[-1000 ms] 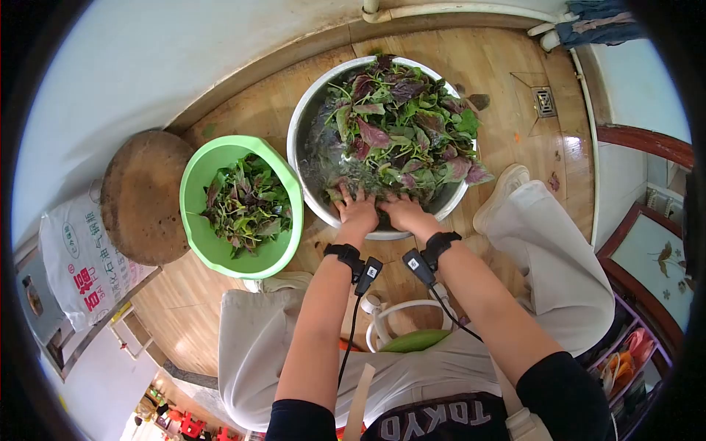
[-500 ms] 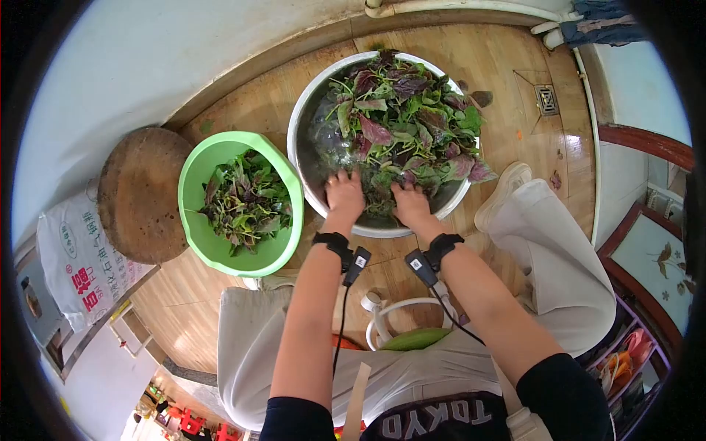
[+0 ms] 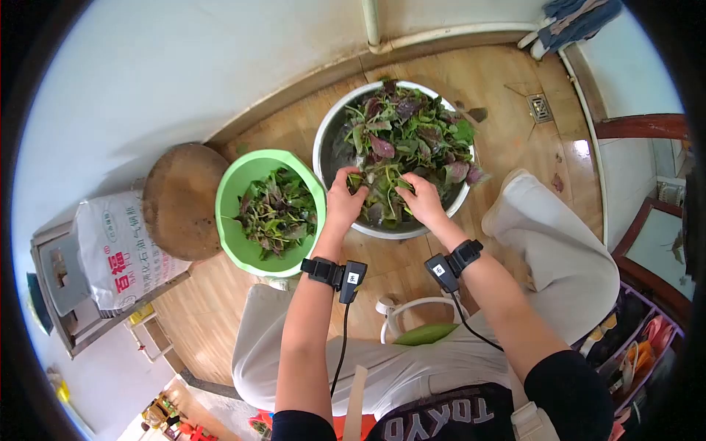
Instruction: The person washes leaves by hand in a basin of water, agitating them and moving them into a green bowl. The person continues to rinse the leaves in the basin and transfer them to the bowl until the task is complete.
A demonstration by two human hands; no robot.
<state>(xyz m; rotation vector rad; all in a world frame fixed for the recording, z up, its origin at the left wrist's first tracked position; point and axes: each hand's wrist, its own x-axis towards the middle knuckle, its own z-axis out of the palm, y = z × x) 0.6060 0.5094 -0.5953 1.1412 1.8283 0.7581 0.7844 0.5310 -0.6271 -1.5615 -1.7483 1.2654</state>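
Note:
A metal basin (image 3: pixel 318 151) on the floor holds water and a heap of purple-green amaranth leaves (image 3: pixel 415 132). At its near side, my left hand (image 3: pixel 344 200) is closed around some amaranth leaves, thumb against the fingers. My right hand (image 3: pixel 423 200) pinches amaranth stems across from it. Between the hands, wet greens (image 3: pixel 384 192) hang just over the water. To the left stands a light green plastic basin (image 3: pixel 229 239) with more amaranth (image 3: pixel 276 213) in it; neither hand touches it.
A round wooden board (image 3: pixel 185 202) leans by a white printed sack (image 3: pixel 110 253) at left. My bent legs flank the near side. A floor drain (image 3: pixel 539 108) lies at right, and a white pipe (image 3: pixel 456 33) follows the wall. Behind my arms sits a white curved frame (image 3: pixel 393 320).
Both hands have lifted from the water with fingers now closed on amaranth leaves. The view has shifted, so the basins appear farther right and lower.

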